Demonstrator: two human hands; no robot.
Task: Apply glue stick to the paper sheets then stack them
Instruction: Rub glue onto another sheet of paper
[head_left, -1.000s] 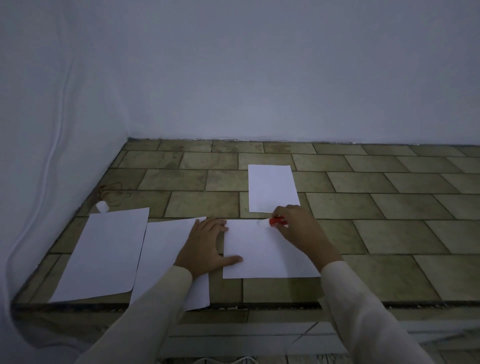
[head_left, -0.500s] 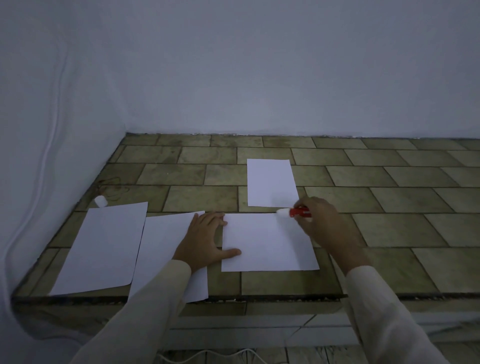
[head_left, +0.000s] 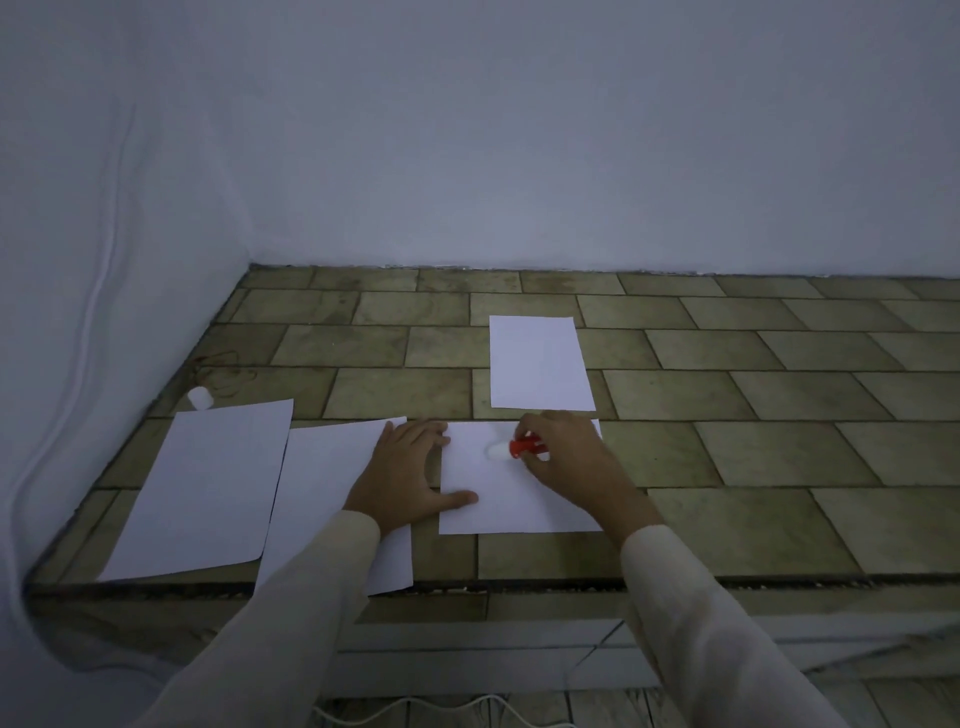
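A: What took up the most room?

B: The tiled ledge (head_left: 779, 457). It ran from the left wall (head_left: 104, 260) along the back wall, and its right half was bare tile. The front edge dropped off just below the sheets.

A: And the paper?

B: Four white sheets. The far-left sheet (head_left: 202, 493) and the second sheet (head_left: 327, 478) both reached the front edge. The working sheet (head_left: 504, 499) lay in the middle, and a smaller-looking back sheet (head_left: 537, 364) sat just beyond it.

A: The hands?

B: The left hand (head_left: 405, 478) lay flat, fingers spread, thumb pressing the working sheet's left edge. The right hand (head_left: 566, 457) had its fingers clamped around the red glue stick (head_left: 524, 447), whose pale tip touched the working sheet's upper part.

A: Anything smaller?

B: A white cap (head_left: 199, 397) beside the far-left sheet's back corner.
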